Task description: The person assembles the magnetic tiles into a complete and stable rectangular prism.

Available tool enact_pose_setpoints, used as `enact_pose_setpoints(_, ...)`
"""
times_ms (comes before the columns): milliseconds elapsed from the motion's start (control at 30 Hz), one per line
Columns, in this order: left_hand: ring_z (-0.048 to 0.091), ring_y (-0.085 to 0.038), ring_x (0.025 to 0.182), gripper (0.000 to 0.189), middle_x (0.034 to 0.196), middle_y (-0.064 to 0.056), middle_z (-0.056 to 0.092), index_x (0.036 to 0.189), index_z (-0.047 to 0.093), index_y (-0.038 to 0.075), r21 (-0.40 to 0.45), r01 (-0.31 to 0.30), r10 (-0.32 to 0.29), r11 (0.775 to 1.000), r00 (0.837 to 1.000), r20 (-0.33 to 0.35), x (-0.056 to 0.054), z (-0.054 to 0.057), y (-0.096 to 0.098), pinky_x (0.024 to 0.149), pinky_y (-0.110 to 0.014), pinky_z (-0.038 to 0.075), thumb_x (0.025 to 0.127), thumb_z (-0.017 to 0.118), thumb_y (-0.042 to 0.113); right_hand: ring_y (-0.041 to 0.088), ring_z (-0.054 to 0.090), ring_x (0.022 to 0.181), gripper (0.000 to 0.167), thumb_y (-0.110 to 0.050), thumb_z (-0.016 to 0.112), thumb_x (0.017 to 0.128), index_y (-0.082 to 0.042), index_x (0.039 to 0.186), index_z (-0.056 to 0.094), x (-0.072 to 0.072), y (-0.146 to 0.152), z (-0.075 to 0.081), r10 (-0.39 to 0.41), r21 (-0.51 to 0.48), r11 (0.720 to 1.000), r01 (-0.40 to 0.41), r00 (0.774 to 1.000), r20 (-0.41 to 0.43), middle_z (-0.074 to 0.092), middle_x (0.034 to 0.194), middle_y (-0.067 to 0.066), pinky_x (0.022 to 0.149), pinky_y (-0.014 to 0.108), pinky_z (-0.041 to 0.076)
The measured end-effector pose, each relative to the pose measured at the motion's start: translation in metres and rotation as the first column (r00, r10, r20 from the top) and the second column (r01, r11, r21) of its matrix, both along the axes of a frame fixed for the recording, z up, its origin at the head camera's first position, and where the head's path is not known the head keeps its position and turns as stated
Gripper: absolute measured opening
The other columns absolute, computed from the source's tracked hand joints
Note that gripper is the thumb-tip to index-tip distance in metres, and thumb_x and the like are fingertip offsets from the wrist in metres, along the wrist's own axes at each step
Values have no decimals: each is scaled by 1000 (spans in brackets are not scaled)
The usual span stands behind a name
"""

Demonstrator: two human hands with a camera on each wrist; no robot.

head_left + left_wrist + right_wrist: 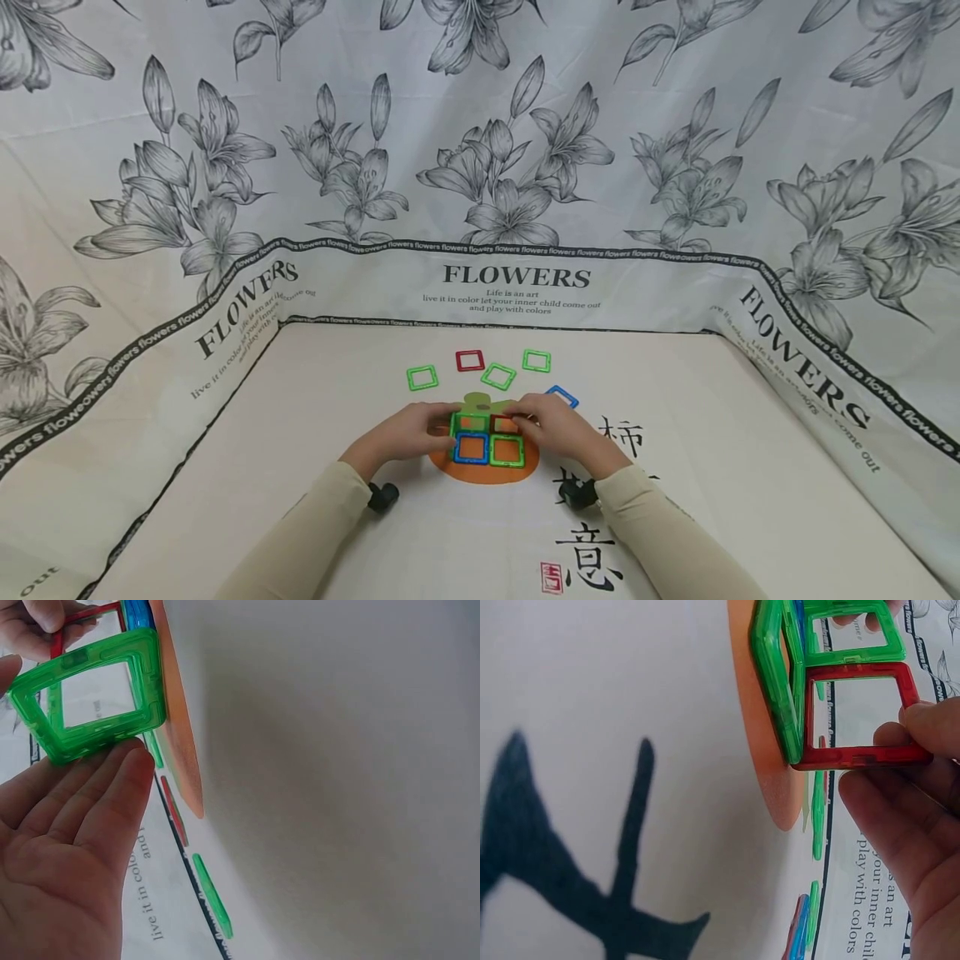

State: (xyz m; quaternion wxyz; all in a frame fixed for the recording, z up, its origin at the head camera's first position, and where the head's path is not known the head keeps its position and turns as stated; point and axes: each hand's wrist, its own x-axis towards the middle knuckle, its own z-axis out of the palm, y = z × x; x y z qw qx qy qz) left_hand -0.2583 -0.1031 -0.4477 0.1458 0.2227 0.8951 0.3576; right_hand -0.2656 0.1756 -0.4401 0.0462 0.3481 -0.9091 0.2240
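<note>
My left hand (411,431) holds an upright green magnetic tile (154,686) at the left side of a small group, thumb at one edge and nearly straight fingers along another. With thumb and fingertips, my right hand (553,423) pinches a red square magnetic tile (862,672), which stands on edge at the group's back right. Between the hands in the head view, a blue tile (472,435) sits at the front left beside a green tile (507,464) at the front right. Another green tile (855,656) stands directly beside the red one.
Under the tiles lies an orange fruit print (483,477) on the white cloth. Beyond it are loose tiles: green (422,388), red (470,369), another green (498,367) and one farther right (536,371). A blue tile (567,395) lies just past my right hand. Flower-printed curtains (517,217) surround the table.
</note>
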Motion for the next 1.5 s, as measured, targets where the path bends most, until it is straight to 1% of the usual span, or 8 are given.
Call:
enact_pose_setpoints(167,57,-21,122,63,130,0,63,144,47,14,10,8,-8,1000,1000,2,-1,-1,-1,105,-46,44,87,68,31,8,59,86,24,-14,59,95,-15,116,71,-1,-1,0,-9,4,1000,9,1000,9,71,103,0,76,27,52)
enact_pose_setpoints(367,57,-21,121,63,129,1,63,143,48,16,20,7,-7,1000,1000,1,-2,-2,-1,105,-46,45,87,69,36,8,59,89,23,-15,59,95,-17,115,72,-7,-5,3,-77,6,997,77,995,71,71,105,-2,81,29,53)
enact_pose_setpoints(467,57,-21,120,65,130,1,62,143,49,16,12,-5,5,1000,1000,-1,0,-1,0,104,-47,45,86,70,39,9,60,90,22,-15,59,95,-18,112,73,-12,-7,4,-97,14,995,97,992,76,71,104,-3,82,30,53)
enact_pose_setpoints(633,57,-20,117,67,130,0,62,143,48,16,-4,-23,23,1000,1000,2,4,2,3,102,-45,47,85,70,42,12,62,96,21,-14,58,95,-17,110,73,-21,-10,4,-104,11,995,103,990,99,71,106,-5,87,33,54)
enact_pose_setpoints(800,60,-17,114,65,128,1,63,142,49,18,-4,-5,5,1000,1000,-14,6,2,3,101,-41,49,86,69,44,15,64,99,21,-9,58,95,-13,110,73,-29,-13,3,-77,-12,997,78,992,98,71,106,-2,84,32,56)
enact_pose_setpoints(1033,65,-15,108,51,121,-1,67,136,55,11,-6,42,-42,999,998,-53,8,1,6,95,-37,52,92,65,34,18,64,101,20,-11,59,95,-12,109,74,-37,-22,5,-69,-12,997,70,995,65,71,106,-1,88,36,54)
enact_pose_setpoints(1333,67,-16,104,42,115,-3,70,131,59,8,-35,30,-32,999,998,-57,11,1,10,92,-36,54,94,63,25,17,62,102,18,-14,59,95,-14,105,74,-45,-38,3,-65,-23,998,65,998,10,69,105,-2,93,37,51)
enact_pose_setpoints(1500,67,-15,103,36,113,-2,71,125,63,7,-37,23,-25,999,998,-63,11,1,12,92,-35,54,93,64,24,16,61,100,17,-12,60,95,-14,103,74,-48,-46,4,-49,-47,998,51,998,37,68,103,-2,91,35,52)
